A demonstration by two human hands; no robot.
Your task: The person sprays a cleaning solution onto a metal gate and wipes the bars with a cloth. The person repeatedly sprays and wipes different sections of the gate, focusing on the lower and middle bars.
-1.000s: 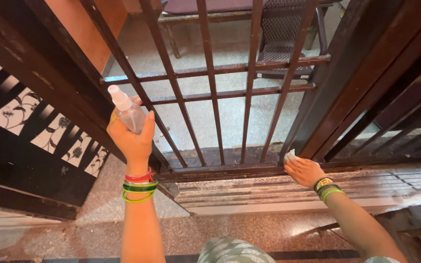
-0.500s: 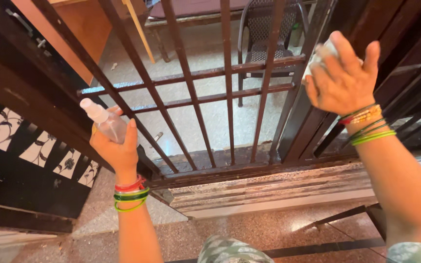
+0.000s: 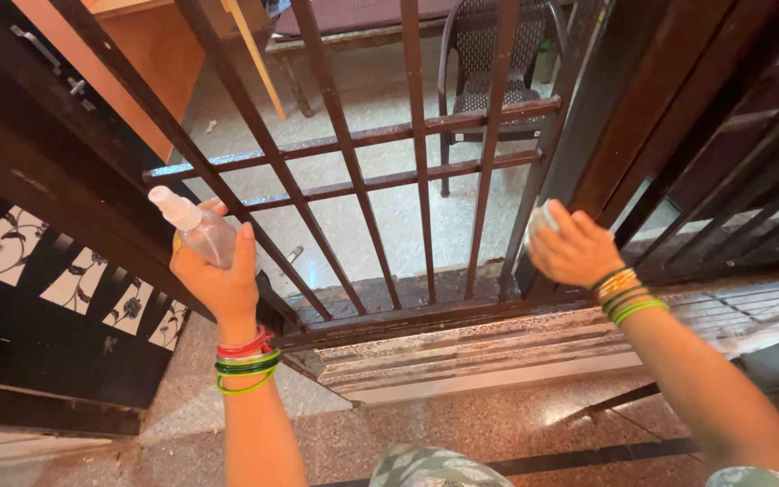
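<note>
At the far left of the frame we note a dark panel (image 3: 56,289) bearing white floral tiles. Just right of it, our left hand (image 3: 218,275) is clamped around a clear spray bottle (image 3: 196,230), its white nozzle pointing to the upper left, with red and green bangles (image 3: 245,361) on the wrist. Centre frame stands a dark metal grille gate (image 3: 416,171) of vertical bars and two crossbars, above a worn stone threshold (image 3: 498,343). A dark plastic chair (image 3: 489,54) sits beyond, upper centre. Right of centre, our right hand (image 3: 574,252) is closed on a small white cloth (image 3: 545,221), pressed against the gate's side post (image 3: 556,153) low down.
</note>
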